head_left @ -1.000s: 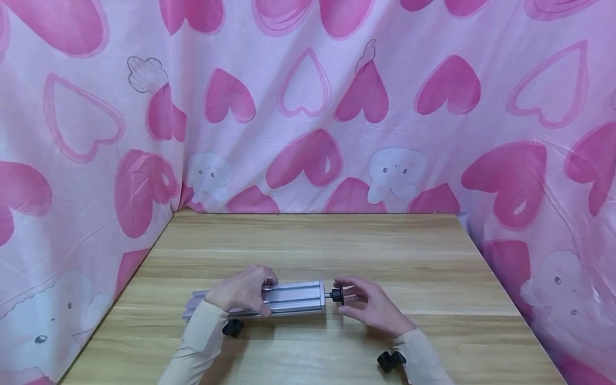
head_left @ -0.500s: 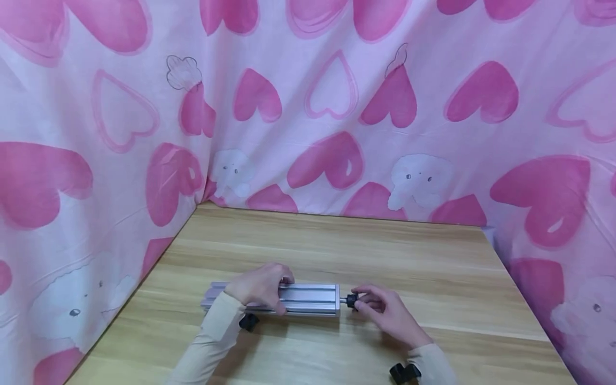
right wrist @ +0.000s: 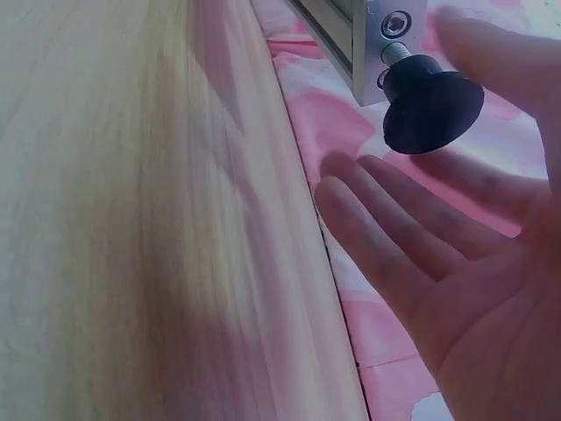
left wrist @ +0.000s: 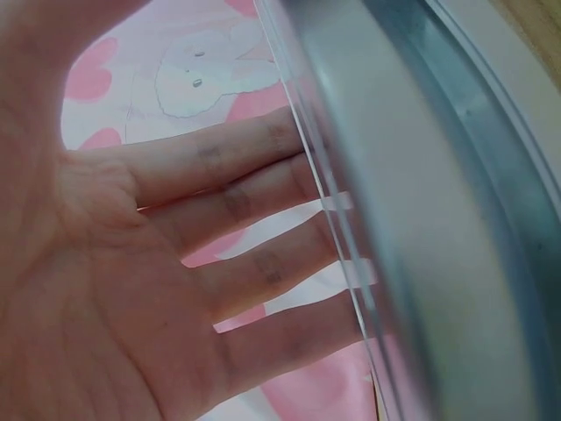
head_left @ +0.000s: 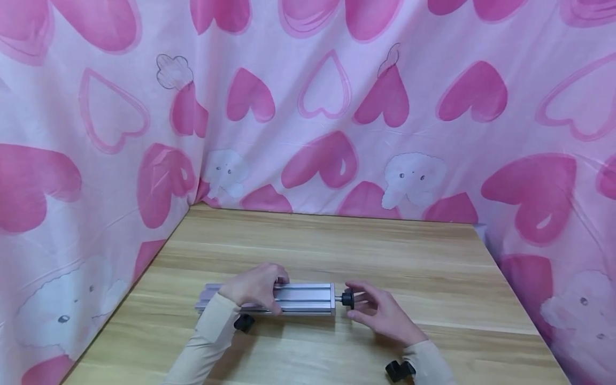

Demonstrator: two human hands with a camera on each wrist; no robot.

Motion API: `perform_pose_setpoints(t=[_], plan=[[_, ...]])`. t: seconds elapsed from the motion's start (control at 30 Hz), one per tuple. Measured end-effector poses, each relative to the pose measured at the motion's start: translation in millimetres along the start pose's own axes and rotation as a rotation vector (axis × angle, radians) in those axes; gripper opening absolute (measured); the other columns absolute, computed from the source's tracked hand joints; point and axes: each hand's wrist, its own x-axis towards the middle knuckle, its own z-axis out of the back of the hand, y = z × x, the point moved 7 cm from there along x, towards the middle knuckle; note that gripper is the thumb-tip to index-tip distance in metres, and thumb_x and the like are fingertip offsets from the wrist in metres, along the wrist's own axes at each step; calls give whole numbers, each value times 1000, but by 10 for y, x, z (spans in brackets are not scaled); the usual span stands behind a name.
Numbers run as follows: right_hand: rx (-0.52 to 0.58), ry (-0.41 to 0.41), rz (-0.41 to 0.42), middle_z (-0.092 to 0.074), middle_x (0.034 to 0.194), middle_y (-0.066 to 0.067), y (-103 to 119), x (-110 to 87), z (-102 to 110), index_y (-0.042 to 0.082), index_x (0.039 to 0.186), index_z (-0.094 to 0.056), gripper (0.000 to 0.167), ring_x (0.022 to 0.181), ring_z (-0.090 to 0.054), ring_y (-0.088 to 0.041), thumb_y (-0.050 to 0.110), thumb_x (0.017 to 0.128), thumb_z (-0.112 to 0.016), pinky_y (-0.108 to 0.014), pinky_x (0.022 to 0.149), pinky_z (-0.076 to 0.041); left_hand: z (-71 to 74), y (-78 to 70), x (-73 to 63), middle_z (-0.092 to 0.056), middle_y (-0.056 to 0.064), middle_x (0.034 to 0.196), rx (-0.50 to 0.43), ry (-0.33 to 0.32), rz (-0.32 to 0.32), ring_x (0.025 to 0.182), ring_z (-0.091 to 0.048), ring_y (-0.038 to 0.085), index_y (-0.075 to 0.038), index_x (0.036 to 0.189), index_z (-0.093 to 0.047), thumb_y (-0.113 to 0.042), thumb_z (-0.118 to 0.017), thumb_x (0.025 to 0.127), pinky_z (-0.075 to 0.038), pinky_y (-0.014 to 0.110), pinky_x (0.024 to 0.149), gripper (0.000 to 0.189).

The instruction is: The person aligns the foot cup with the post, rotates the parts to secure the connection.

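In the head view a silver grooved aluminium profile [head_left: 308,300] is held crosswise above the table, its end plate facing right. My left hand [head_left: 255,289] grips it from above, thumb on the near side and fingers on the far side. The left wrist view shows the fingers behind the profile [left wrist: 429,193], fingertips partly hidden. A black levelling foot [right wrist: 434,110] sticks out from the end plate [right wrist: 375,53] on a threaded stem, beside a socket-head screw [right wrist: 396,23]. Around that foot my right hand [head_left: 385,315] is spread, with fingers and thumb apart from it.
Below lies a wood-grain table [head_left: 298,240]. Pink heart-patterned cloth [head_left: 308,107] hangs behind it and along both sides. Black wrist-worn pieces sit at the left wrist [head_left: 244,323] and right wrist [head_left: 399,370].
Half a second ago my right fingers pinched the levelling foot; now they have spread off it, as they were a second ago. The left grip stays the same. The head view has shifted slightly.
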Motion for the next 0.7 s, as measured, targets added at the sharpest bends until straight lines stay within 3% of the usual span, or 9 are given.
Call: perform_pose_setpoints(t=[0.13,0.37,0.53,0.7], plan=[[21,-21,61,-60,140,-17,54,-2,22,15,142,-53,66,116,-66,-20,5,83,-80,-39,98,-54,4,-6,7,-67,0,98,2,0,-4,82,-55,12,-3,105,-73,-20,-86,57,-48,24,71,52],[54,-4,109,-66,130,-19,52,31,17,1,137,-56,58,113,-68,-16,-1,83,-77,-35,98,-54,30,-4,-15,-65,0,96,11,-6,15,80,-53,12,-3,103,-72,-19,-86,57,-47,26,70,51],[38,13,11,-71,122,-11,-22,36,2,0,135,-59,50,104,-71,-14,16,91,-75,-29,93,-56,22,-9,-36,-65,0,95,20,-2,44,80,-54,12,-4,103,-73,-19,-88,58,-48,26,70,50],[23,15,-92,-74,114,-10,-87,18,17,2,131,-63,44,98,-73,-13,33,99,-63,-24,87,-56,16,-30,-21,-67,0,99,18,3,51,82,-55,12,-4,106,-73,-19,-88,58,-50,28,73,52]])
